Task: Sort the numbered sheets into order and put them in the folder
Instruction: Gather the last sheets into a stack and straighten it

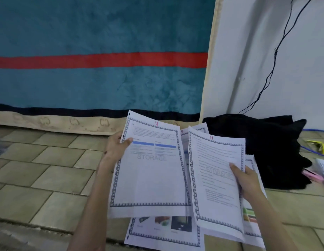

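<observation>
White paper fills my grip: my left hand [115, 147] pinches the sheet marked 12 [150, 167] at its left edge, thumb on top, while my right hand [248, 180] is clamped on the sheet marked 11 [217, 180] at its right edge. More printed sheets [164, 232] lie beneath them on the tiled floor [49, 169]. Beyond, a black cloth bundle [277, 149] sits by the wall, and a teal blanket with a red stripe [103, 60] hangs behind.

Teal blanket [103, 33], black cloth [266, 142], perhaps yellow clip [320, 146]
</observation>
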The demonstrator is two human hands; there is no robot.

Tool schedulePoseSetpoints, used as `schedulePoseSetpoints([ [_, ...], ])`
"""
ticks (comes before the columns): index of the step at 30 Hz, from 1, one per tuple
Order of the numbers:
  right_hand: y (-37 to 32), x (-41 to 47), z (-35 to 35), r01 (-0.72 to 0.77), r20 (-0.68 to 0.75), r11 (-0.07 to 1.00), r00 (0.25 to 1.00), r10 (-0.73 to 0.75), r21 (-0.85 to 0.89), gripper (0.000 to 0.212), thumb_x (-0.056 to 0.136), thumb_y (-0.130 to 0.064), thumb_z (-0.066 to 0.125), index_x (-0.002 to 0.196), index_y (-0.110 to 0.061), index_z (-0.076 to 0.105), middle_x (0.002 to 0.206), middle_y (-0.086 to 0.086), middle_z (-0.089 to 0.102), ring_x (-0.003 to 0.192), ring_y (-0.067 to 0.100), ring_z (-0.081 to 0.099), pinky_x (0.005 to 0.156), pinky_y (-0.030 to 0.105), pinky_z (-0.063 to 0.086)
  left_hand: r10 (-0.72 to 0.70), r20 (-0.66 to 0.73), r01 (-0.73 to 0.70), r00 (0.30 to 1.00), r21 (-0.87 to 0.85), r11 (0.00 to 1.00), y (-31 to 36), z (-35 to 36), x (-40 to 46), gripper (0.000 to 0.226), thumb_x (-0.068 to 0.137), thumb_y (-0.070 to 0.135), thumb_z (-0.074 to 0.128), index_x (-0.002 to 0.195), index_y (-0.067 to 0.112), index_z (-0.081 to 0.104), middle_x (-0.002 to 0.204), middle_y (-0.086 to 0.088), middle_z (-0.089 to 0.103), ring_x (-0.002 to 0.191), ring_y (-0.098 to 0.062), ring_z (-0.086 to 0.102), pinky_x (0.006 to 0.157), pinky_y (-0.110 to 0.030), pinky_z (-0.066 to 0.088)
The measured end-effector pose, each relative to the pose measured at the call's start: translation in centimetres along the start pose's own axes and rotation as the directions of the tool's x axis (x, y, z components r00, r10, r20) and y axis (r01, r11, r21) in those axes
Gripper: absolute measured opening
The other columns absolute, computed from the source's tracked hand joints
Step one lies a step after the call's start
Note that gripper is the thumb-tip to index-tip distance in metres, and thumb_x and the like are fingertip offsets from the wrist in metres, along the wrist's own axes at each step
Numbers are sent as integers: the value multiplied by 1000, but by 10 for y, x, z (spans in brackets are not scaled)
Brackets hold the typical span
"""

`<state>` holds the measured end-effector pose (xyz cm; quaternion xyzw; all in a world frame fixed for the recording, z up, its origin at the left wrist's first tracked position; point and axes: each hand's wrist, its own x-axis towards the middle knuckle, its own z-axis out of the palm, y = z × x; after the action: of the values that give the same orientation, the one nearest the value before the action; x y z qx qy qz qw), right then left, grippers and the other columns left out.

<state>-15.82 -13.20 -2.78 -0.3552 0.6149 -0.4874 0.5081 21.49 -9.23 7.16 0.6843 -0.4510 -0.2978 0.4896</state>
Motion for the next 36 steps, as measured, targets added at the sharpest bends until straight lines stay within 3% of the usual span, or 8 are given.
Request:
schedulePoseSetpoints([
  [3,1,-1,-13,-29,-38,999,999,31,40,22,88,-18,63,107,-5,62,102,16,66,78,27,64,76,37,53,-100,101,110,990,-99,989,-22,27,-8,16,90,7,58,105,5,63,102,-12,67,84,-25,66,61,-23,58],
  [7,2,-1,-31,-38,-109,997,993,46,69,27,89,-15,61,113,-2,60,104,16,63,75,24,61,83,39,48,-220,240,266,946,-180,947,-58,53,-14,17,91,18,59,102,7,67,107,-23,68,87,-31,68,85,-51,54],
  [10,3,-3,-39,-26,-114,997,993,34,70,28,89,-17,62,112,-2,60,106,16,64,85,28,62,87,41,49,-232,241,290,942,-242,926,-57,67,-26,18,93,16,55,102,5,65,96,-16,71,81,-29,69,78,-41,58],
  [15,7,-7,-36,-11,-47,999,999,12,42,28,88,-18,63,112,-3,62,107,15,68,94,31,66,92,47,50,-226,260,297,939,-281,913,-55,72,-29,14,94,17,52,97,14,66,99,-15,71,91,-32,68,88,-48,53],
  [20,11,-9,-29,-3,15,999,1000,3,46,21,86,-20,66,103,-9,65,106,14,70,96,31,67,93,51,50,-185,263,274,947,-359,892,-58,66,-26,15,94,17,52,96,12,66,82,-1,76,71,-16,73,60,-29,59],
  [26,7,-12,-24,56,18,998,998,-56,17,23,86,-20,65,106,-9,64,108,14,69,97,31,66,94,49,50,-164,264,264,951,-406,875,-56,58,-25,17,95,17,50,101,13,65,81,3,76,72,-14,73,56,-25,57],
  [33,-3,-33,13,90,206,996,974,-94,28,26,85,-19,65,109,-9,63,103,10,72,92,28,70,84,47,55,-228,385,376,894,-371,849,-43,78,-37,28,96,23,47,115,9,62,113,-13,68,104,-32,63,96,-49,48],
  [36,3,-42,31,64,257,998,964,-69,27,21,81,-10,70,100,-14,62,102,9,71,91,24,69,86,44,55,-247,415,403,876,-348,846,-41,97,-41,23,96,19,50,102,11,71,100,-11,73,90,-27,69,85,-41,54],
])
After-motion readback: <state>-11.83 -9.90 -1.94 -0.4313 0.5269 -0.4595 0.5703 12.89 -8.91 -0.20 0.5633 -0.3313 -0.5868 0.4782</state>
